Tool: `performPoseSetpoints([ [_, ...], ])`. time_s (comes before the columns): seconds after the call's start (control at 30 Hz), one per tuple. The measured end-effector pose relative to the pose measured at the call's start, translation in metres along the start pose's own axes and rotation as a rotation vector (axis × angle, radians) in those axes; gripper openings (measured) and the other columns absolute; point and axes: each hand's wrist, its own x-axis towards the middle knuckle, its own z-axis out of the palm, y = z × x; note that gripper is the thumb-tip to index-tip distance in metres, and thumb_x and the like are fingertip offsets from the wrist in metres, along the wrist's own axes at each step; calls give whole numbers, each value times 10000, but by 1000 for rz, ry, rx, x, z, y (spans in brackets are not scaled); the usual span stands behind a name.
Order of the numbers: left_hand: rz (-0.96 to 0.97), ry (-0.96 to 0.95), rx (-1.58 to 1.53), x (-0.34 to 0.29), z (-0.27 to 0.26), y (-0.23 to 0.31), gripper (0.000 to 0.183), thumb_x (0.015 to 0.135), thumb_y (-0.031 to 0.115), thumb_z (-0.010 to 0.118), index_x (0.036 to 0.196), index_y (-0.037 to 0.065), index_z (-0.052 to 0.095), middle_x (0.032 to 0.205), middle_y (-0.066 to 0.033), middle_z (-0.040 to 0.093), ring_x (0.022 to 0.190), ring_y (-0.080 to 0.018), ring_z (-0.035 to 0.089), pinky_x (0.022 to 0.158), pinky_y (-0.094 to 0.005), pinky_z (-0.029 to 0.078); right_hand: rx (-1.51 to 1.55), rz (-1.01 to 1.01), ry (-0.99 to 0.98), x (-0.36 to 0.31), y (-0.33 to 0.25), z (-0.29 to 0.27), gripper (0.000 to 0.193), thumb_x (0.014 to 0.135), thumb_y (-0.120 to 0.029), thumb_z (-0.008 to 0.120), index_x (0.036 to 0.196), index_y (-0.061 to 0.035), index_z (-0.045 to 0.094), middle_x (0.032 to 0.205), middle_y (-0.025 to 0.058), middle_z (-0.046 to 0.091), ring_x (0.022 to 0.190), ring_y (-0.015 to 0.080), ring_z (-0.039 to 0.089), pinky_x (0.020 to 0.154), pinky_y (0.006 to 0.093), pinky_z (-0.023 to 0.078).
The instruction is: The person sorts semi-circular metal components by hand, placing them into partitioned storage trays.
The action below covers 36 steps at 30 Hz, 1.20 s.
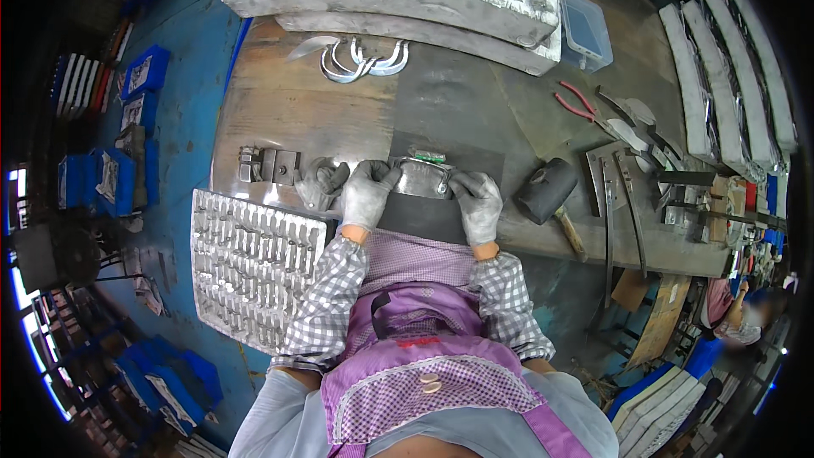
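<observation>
A grey, worn metal piece [422,178] with a slightly curved shape lies on a dark mat at the table's near edge, between my two gloved hands. My left hand [366,197] pinches its left end, fingers closed. At its right end my right hand [478,203] is closed too, thumb and fingers together on the edge. Just behind the piece sits a small green item [429,155]. Left of my left hand lies a crumpled grey glove or cloth [320,182], beside a small metal clamp-like block [269,165].
A black-headed mallet [547,190] lies to my right, with red-handled pliers [578,102] and curved metal strips beyond. Curved shiny parts [363,62] rest at the back, before stacked foam trays [407,0]. Another parts-filled tray [254,263] stands left. A clear plastic box [585,31] is far right.
</observation>
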Motion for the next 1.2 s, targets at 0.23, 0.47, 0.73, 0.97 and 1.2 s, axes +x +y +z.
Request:
performPoseSetpoints([
  [0.23, 37, 24, -2, -4, 2, -5, 299, 858, 269, 820, 841, 5, 682, 694, -22, 638, 615, -114, 544, 615, -290, 487, 32, 74, 2, 3, -6, -1, 183, 783, -67, 785, 963, -102, 792, 883, 39, 685, 851, 246, 647, 793, 363, 516],
  [0.47, 8, 24, 238, -3, 2, -2, 381, 853, 387, 803, 818, 32, 667, 669, -39, 617, 582, -158, 545, 615, -318, 487, -72, 25, 13, -2, 2, 1, 160, 772, -64, 792, 927, -101, 780, 882, 36, 687, 842, 250, 646, 780, 369, 516],
  [0.73, 82, 6, 328, 0, 0, -6, 423, 848, 460, 786, 875, 51, 681, 707, -76, 671, 624, -237, 618, 634, -358, 509, 231, 212, -26, 3, -4, -1, 255, 757, -112, 817, 1007, -93, 771, 906, 70, 682, 844, 272, 641, 785, 384, 513],
  [0.97, 52, 65, 336, -11, 7, -10, 479, 846, 520, 716, 1040, 82, 706, 977, -154, 733, 878, -337, 724, 740, -433, 569, -148, 45, -148, 4, -3, 2, 575, 770, -225, 862, 1293, -73, 678, 1040, 146, 694, 970, 280, 666, 888, 391, 514],
  [1.2, -218, -339, -668, -86, -58, -44, 781, 1010, 679, 418, 986, -51, 697, 739, -104, 664, 644, -155, 622, 598, -296, 492, -301, -481, -113, -46, -56, 27, 171, 736, -17, 698, 863, -94, 785, 840, 99, 641, 777, 308, 607, 737, 420, 481],
])
